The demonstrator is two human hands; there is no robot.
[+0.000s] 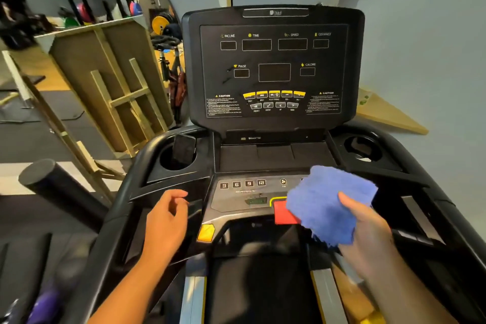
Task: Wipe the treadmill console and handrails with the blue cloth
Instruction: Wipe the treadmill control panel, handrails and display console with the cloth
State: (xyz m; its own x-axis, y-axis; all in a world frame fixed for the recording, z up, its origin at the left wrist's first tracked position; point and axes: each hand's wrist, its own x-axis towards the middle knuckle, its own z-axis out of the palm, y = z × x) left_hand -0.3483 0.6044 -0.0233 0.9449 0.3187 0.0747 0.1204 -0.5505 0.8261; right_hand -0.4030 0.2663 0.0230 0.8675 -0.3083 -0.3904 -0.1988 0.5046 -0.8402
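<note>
Gym clutter and a wooden frame (110,81) fill the upper left; the treadmill console (273,66) stands upright at centre. Right hand (368,229) pinches the blue cloth (328,202), bunched, long axis slanting from upper right to lower left, over the red button (282,213). Left hand (165,218) hovers loosely curled, holding nothing. Left cup holder (168,163) holds a dark phone (184,148), tilted.

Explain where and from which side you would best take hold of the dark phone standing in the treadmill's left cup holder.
Probably the phone's upper half, pinched across its two long edges from above. It stands tilted in the cup holder, its lower end hidden inside, so only the top is free. The empty left hand is nearer.
</note>
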